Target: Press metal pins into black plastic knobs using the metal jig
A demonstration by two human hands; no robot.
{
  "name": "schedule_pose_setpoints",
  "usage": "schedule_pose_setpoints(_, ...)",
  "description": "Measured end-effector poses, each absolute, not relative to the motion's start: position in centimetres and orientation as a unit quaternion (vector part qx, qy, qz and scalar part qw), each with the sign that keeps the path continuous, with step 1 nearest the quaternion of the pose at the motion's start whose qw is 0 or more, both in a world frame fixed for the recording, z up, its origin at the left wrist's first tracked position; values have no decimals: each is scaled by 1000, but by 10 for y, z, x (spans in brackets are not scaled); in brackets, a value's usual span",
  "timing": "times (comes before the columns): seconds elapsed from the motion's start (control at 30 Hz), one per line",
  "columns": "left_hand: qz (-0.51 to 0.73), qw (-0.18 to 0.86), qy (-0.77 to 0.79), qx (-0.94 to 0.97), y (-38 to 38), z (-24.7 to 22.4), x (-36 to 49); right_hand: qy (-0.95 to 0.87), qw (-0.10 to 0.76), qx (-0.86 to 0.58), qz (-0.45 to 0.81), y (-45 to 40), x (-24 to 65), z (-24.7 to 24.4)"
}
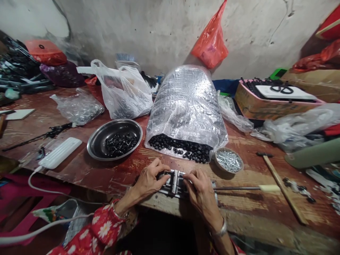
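Observation:
A small black-and-silver metal fixture lies at the table's front edge, with a pale bar across its middle. My left hand is at its left side, thumb and fingers bent around that end; anything between them is too small to name. On its right side my right hand has thumb and forefinger pinched together, and what they hold cannot be made out. Just behind the hands, small black parts spill from the mouth of a big translucent bag. A bowl of silvery nails or pins stands behind my right hand.
A steel bowl with black parts and a white power strip are on the left. Rightward lie a rod with a pale handle and a hammer. Plastic bags and a box stand behind.

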State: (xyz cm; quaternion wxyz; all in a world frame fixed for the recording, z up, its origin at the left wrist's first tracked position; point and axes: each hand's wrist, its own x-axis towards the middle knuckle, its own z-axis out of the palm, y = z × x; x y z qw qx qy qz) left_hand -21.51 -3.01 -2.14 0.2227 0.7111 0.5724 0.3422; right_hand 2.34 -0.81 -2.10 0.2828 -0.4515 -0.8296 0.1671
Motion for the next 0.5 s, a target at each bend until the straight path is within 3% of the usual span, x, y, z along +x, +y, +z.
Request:
schedule_pose_setpoints(0.27, 297, 176, 604, 718, -26, -19, -206, -819, 271, -478, 163, -8, 17, -20)
schedule_pose_setpoints(0.5, 322, 220, 576, 718, -28, -18, -214, -823, 259, -473, 180, -4, 18, -11)
